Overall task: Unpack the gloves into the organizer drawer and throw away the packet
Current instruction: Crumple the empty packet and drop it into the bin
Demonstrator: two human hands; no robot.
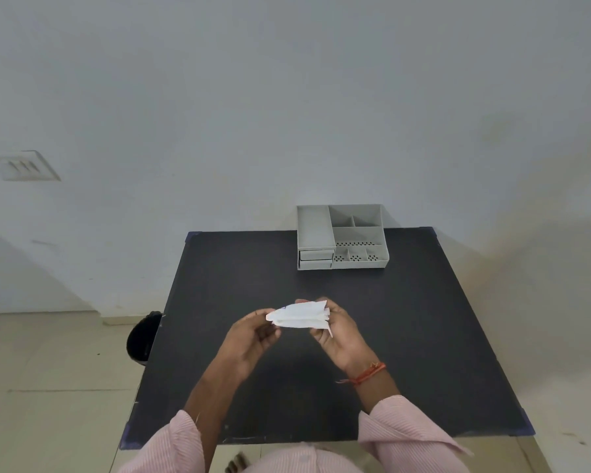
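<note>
A flat white glove packet (299, 316) is held above the middle of the black table (406, 336). My left hand (253, 339) pinches its left end and my right hand (338, 331) grips its right end. The packet looks folded or layered, with a thin flap hanging at its right end. The gloves themselves are hidden. A grey desk organizer (342, 237) stands at the table's far edge against the wall. Two small drawers (315, 260) sit stacked at its front left and look pushed in.
A black bin (142, 339) stands on the tiled floor just left of the table, partly hidden by its edge. A white wall rises behind the table, with a switch plate (26, 166) at the far left. My bare toes show below the table's near edge.
</note>
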